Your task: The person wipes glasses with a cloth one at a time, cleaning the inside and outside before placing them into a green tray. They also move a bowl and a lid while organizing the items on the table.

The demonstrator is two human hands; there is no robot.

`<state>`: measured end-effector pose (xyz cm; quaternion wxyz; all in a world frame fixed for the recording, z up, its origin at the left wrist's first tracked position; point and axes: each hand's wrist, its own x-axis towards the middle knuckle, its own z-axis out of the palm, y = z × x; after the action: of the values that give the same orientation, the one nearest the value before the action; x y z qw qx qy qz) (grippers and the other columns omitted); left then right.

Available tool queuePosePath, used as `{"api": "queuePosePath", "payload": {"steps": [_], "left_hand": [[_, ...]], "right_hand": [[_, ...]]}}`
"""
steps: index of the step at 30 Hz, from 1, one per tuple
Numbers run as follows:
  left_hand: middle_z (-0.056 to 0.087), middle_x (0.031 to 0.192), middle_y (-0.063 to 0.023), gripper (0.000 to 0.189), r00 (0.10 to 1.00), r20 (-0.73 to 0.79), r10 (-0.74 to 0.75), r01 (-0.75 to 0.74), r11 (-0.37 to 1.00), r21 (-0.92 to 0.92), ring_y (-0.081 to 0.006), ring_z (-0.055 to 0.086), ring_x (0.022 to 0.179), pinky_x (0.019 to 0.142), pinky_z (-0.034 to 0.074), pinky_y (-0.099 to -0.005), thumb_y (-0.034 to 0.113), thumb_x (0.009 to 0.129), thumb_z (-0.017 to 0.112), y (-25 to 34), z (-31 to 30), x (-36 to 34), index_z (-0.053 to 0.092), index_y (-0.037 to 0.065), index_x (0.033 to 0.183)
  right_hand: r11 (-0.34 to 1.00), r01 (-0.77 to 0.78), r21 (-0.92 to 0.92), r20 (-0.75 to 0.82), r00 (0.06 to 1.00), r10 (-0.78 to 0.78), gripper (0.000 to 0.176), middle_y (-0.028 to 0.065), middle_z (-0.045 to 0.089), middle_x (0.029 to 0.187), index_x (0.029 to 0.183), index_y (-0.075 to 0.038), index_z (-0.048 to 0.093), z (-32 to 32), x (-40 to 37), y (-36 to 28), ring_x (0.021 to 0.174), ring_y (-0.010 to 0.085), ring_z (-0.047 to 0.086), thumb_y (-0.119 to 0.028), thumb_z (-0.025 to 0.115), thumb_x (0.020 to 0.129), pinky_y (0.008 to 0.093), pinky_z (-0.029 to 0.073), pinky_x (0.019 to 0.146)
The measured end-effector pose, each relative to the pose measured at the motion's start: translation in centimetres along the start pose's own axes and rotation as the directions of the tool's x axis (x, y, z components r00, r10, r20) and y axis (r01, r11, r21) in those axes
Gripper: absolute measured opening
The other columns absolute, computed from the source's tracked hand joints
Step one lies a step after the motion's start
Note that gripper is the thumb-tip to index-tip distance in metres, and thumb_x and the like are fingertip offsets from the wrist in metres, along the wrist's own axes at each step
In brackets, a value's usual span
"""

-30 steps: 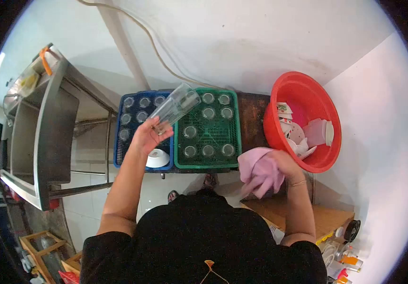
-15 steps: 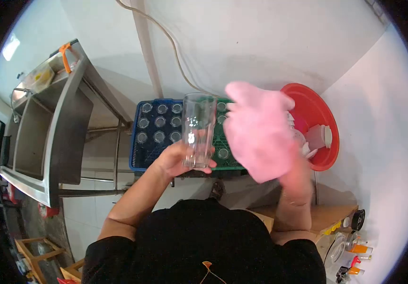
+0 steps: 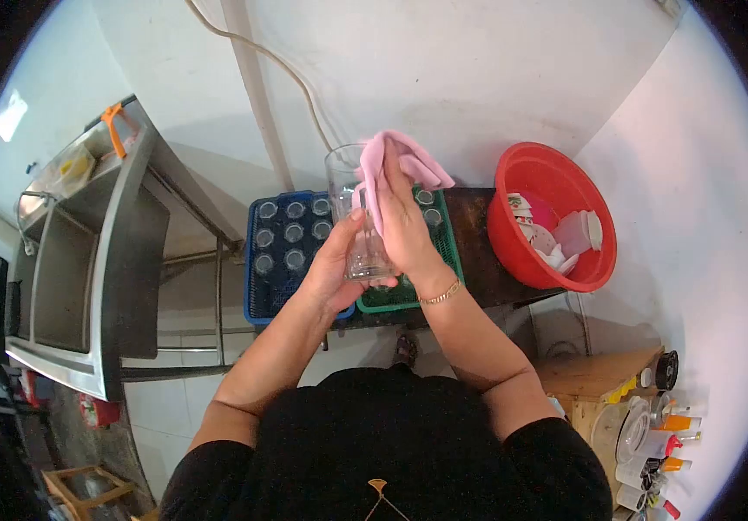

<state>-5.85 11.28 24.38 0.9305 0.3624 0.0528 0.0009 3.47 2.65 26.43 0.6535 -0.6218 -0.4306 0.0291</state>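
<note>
My left hand [image 3: 333, 265] grips a tall clear drinking glass [image 3: 365, 257] near its base, in front of my chest and above the crates. A pink cloth [image 3: 417, 161] is in my right hand [image 3: 402, 224], which presses it along the glass's right side, up toward the rim. The cloth drapes over the far side of my fingers and covers part of the glass. Below stand a blue crate [image 3: 261, 300] with several glasses in rows and a green crate [image 3: 448, 252], partly hidden by my hands and the glass.
A red tub [image 3: 506, 234] holding white dishes and containers stands right of the crates on a dark table [image 3: 471, 230]. To the left is a steel sink [image 3: 96, 286]. Bottles and lids crowd a wooden cabinet [image 3: 595, 378] at lower right.
The pink cloth, held spread out to the right before, has moved left onto the glass with my right hand. My left hand keeps its hold on the glass. The view has shifted slightly.
</note>
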Motion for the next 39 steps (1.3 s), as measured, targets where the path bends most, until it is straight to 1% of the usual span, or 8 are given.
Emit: {"api": "queuePosePath", "payload": {"steps": [15, 19, 23, 27, 32, 34, 37, 39], "left_hand": [[0.059, 0.09, -0.0172, 0.054, 0.989, -0.018, -0.143, 0.142, 0.943, 0.3, -0.027, 0.064, 0.065, 0.054, 0.057, -0.0402, 0.019, 0.075, 0.069, -1.1, -0.3, -4.2, 0.044, 0.0, 0.119], [0.059, 0.09, -0.0151, 0.066, 0.935, 0.031, 0.353, -0.137, 0.279, 0.95, -0.023, 0.063, 0.068, 0.057, 0.055, -0.04, 0.015, 0.067, 0.075, -5.5, -1.1, -3.6, 0.041, -0.002, 0.12], [0.058, 0.091, -0.0136, 0.064, 0.972, -0.195, -0.129, 0.179, 0.947, 0.266, -0.0246, 0.062, 0.074, 0.066, 0.053, -0.0416, 0.014, 0.064, 0.077, -3.0, -0.4, -3.8, 0.043, -0.001, 0.116], [0.059, 0.088, -0.0173, 0.06, 0.882, 0.403, -0.244, 0.431, 0.763, -0.482, -0.0328, 0.062, 0.069, 0.066, 0.053, -0.0462, 0.027, 0.073, 0.066, -1.7, 0.4, -5.7, 0.039, 0.004, 0.122], [0.059, 0.091, -0.0147, 0.052, 0.976, -0.023, -0.214, 0.215, 0.963, 0.163, -0.0266, 0.064, 0.073, 0.063, 0.053, -0.0372, 0.015, 0.071, 0.069, -2.9, -0.5, -5.4, 0.042, 0.0, 0.113], [0.059, 0.088, -0.0134, 0.052, 0.988, -0.148, 0.043, 0.033, 0.879, 0.476, -0.0237, 0.063, 0.072, 0.062, 0.053, -0.0351, 0.01, 0.07, 0.07, -4.5, -0.8, -4.8, 0.042, 0.0, 0.113], [0.058, 0.084, -0.0107, 0.055, 0.916, -0.096, 0.389, -0.138, 0.531, 0.836, -0.0175, 0.06, 0.064, 0.059, 0.051, -0.0316, 0.005, 0.067, 0.073, -5.0, -2.8, -4.0, 0.042, -0.001, 0.111], [0.058, 0.088, -0.0119, 0.052, 0.982, -0.126, -0.139, 0.174, 0.926, 0.336, -0.0199, 0.06, 0.067, 0.059, 0.051, -0.0322, 0.009, 0.067, 0.072, -3.1, -2.5, -4.8, 0.043, 0.001, 0.11]], "right_hand": [[0.875, -0.187, -0.447, 0.199, 0.933, 0.301, 0.041, 0.0145, 0.065, 0.082, 0.094, 0.0, 0.064, -3.5, 0.8, -2.9, 0.078, 0.0234, 0.063, -0.033, 0.071, 0.072, 0.0355, 0.048, 0.072], [0.418, 0.025, -0.908, 0.188, 0.916, 0.353, 0.038, 0.0164, 0.063, 0.066, 0.074, -0.003, 0.068, -0.6, 0.8, -3.5, 0.064, 0.0306, 0.063, -0.039, 0.071, 0.065, 0.0396, 0.049, 0.062], [0.623, -0.019, -0.782, 0.246, 0.909, 0.336, 0.037, 0.0159, 0.065, 0.069, 0.075, -0.002, 0.069, -2.6, 1.6, -4.2, 0.062, 0.03, 0.063, -0.039, 0.07, 0.068, 0.0396, 0.05, 0.061], [0.604, -0.385, 0.698, 0.143, 0.901, 0.408, 0.043, 0.0063, 0.064, 0.075, 0.099, 0.004, 0.062, -1.9, -1.2, -1.0, 0.064, 0.0083, 0.061, -0.034, 0.067, 0.08, 0.0244, 0.052, 0.056], [0.967, -0.194, -0.164, 0.11, 0.971, 0.213, 0.034, 0.0104, 0.066, 0.073, 0.092, -0.003, 0.066, -1.1, -0.1, -2.2, 0.063, 0.023, 0.063, -0.033, 0.067, 0.076, 0.0369, 0.05, 0.058], [0.503, -0.106, -0.858, 0.075, 0.942, 0.327, 0.026, 0.0127, 0.064, 0.073, 0.082, -0.01, 0.07, 1.4, -0.1, -4.5, 0.068, 0.0299, 0.062, -0.033, 0.068, 0.069, 0.0383, 0.048, 0.061], [0.648, -0.08, -0.758, 0.042, 0.985, 0.17, 0.025, 0.0121, 0.064, 0.072, 0.082, -0.01, 0.07, 1.5, -0.5, -2.6, 0.071, 0.0275, 0.063, -0.032, 0.069, 0.069, 0.0375, 0.049, 0.065], [0.796, -0.123, -0.593, 0.1, 0.969, 0.224, 0.027, 0.0112, 0.067, 0.075, 0.088, -0.006, 0.068, 0.2, -0.6, -1.2, 0.071, 0.0226, 0.064, -0.029, 0.069, 0.073, 0.0342, 0.05, 0.064]]}}
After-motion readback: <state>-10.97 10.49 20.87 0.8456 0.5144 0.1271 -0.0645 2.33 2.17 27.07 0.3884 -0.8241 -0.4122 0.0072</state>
